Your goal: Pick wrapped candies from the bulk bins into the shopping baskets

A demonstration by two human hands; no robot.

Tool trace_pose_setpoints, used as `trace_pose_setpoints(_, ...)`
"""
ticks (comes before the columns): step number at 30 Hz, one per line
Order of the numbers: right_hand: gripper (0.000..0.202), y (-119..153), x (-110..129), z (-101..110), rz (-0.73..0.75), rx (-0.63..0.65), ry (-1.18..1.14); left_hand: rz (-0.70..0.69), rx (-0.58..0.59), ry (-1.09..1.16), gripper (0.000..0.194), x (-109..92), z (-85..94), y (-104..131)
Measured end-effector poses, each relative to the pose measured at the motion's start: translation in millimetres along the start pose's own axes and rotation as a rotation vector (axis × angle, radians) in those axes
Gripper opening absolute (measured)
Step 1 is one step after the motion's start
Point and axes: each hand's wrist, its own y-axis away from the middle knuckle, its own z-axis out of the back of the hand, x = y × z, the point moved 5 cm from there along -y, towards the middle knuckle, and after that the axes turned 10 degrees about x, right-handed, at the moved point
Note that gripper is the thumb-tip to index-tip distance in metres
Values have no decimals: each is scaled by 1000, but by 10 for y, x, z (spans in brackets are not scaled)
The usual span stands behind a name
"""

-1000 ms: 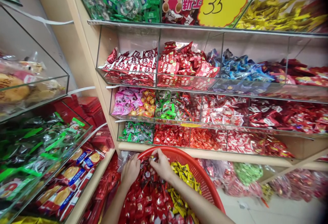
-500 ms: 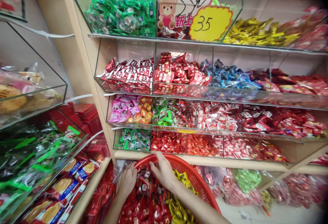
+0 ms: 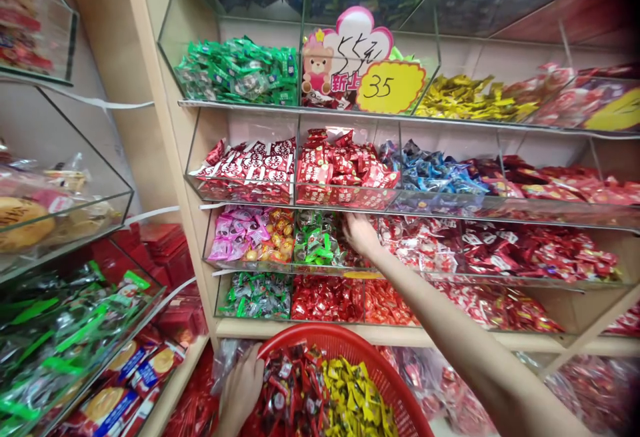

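Observation:
My left hand (image 3: 245,378) is closed on the left rim of a round red plastic basket (image 3: 400,374). Inside it lie dark red wrapped candies (image 3: 293,387) beside yellow wrapped candies (image 3: 355,397). Stretched out over the basket, my right hand (image 3: 361,236) reaches into a clear bin on the second shelf from the bottom. Its fingertips are down among the candies there, hidden from sight, so their grip does not show. Just left of that hand are green-wrapped candies (image 3: 317,240); white and red candies (image 3: 420,240) lie to its right.
Glass-fronted shelves hold several bins of candy, such as blue packets (image 3: 443,170) and red packets (image 3: 345,164). A yellow price tag (image 3: 391,87) hangs above. On the left, a wooden upright (image 3: 170,137) divides these from another shelf with biscuit packs (image 3: 107,404).
My right hand has left the basket and gone up and forward into the candy bin. My left hand stays at the basket's rim. The view has tilted upward.

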Motion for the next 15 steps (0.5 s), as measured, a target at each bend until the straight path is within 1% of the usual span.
trace_pose_setpoints(3, 39, -249, -29, -102, -33, 167, 123, -2, -4, -11, 44, 15, -12, -10)
trace_pose_setpoints(5, 43, -327, -48, -144, -41, 228, 164, 3, -11, -24, 43, 26, -19, -15)
trace_pose_setpoints(10, 46, -331, -88, -175, -43, 254, 195, 7, -12, -44, 45, 39, -35, -24)
trace_pose_setpoints(15, 45, -293, -66, -125, -71, 273, 215, 14, -4, -39, 45, 43, -46, -33)
